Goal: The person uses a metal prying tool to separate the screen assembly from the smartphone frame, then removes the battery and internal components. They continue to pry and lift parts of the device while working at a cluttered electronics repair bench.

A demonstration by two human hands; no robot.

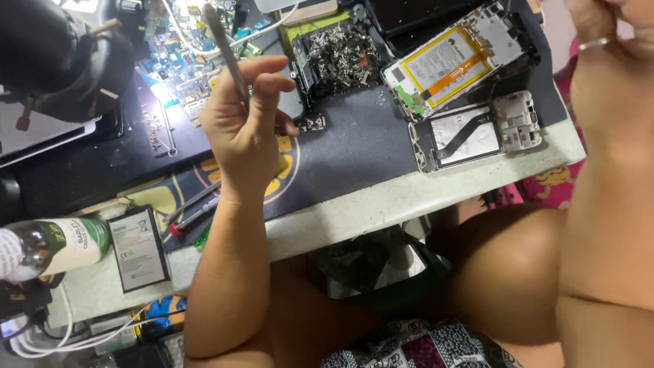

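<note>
On the cluttered surface (381,204), the left hand (242,126) has its fingers clenched around tweezers (225,51) pointing to eleven o'clock; a steady grip seems best, while the right hand (606,75) stays unclear.

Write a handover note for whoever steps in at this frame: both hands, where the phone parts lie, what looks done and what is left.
Left hand: raised over the dark work mat, pinching slim metal tweezers, tips up.
Right hand: lifted at the top right edge, partly out of view; cannot tell if it holds anything.
Opened phone with yellow-labelled battery and stripped grey phone frame lie on the mat's right side.
Loose black battery lies at the table edge.
Done: both phones opened. Left: neither is reassembled.
</note>
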